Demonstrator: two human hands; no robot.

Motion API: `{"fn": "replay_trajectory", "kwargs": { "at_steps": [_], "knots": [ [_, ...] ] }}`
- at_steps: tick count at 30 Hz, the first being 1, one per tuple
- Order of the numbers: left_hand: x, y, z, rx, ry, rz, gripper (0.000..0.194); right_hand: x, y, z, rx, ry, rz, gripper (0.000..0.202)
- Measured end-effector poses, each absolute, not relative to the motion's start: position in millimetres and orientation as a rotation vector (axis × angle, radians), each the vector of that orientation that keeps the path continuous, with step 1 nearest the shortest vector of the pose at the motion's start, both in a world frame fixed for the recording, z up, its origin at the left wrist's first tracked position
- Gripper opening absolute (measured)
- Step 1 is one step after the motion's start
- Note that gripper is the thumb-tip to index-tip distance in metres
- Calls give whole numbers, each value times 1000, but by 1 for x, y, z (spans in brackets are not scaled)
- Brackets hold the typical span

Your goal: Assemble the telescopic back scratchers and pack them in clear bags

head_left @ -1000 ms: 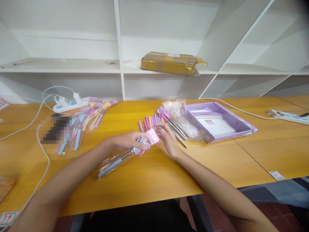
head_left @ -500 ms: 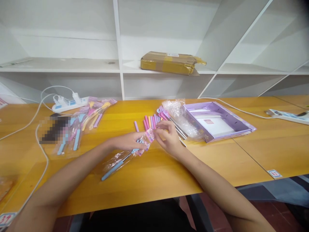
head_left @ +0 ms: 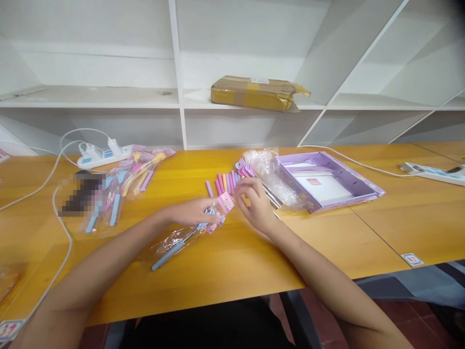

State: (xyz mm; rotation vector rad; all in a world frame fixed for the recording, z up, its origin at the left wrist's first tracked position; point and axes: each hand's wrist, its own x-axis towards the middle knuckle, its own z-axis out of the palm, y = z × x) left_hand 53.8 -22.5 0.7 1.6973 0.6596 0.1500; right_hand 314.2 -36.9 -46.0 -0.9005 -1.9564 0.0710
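Observation:
My left hand [head_left: 196, 212] is closed on a clear bag with a pink header card [head_left: 225, 202]. Inside the bag is a back scratcher [head_left: 170, 253] with a light blue handle, metal rod and blue claw head; it slants down to the left. Just right of the card, my right hand [head_left: 256, 203] is curled, thumb and forefinger in a pinch; whatever may be between them is too small to make out. Behind the hands lie loose back scratchers [head_left: 273, 196] with metal rods and pink, purple and blue claws, beside a row of coloured handles [head_left: 225, 183].
A purple tray box [head_left: 354, 194] stands right of crumpled clear plastic [head_left: 269, 167]. At left lie several bagged scratchers [head_left: 115, 208], a power strip [head_left: 105, 156] and white cables. Another power strip [head_left: 436, 173] is far right. A taped carton [head_left: 250, 93] sits on the shelf.
My right fingers have drawn slightly away from the header card, to the right. The card now shows more fully. My left hand still grips the bag in nearly the same place.

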Motion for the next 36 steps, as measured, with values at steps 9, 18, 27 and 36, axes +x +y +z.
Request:
{"fn": "replay_trajectory", "kwargs": {
  "at_steps": [9,18,27,36],
  "knots": [
    [54,-20,1,1727,622,124,40,304,-43,-41,-896,-1879,596,13],
    [44,-9,17,1989,894,196,33,302,-27,-71,-1107,-1369,597,32],
    [27,-6,44,2002,978,351,40,297,-31,-71,-1099,-1824,723,40],
    [57,-19,-2,1778,568,-29,32,307,-46,-36,-920,-1799,878,40]
  ]
}}
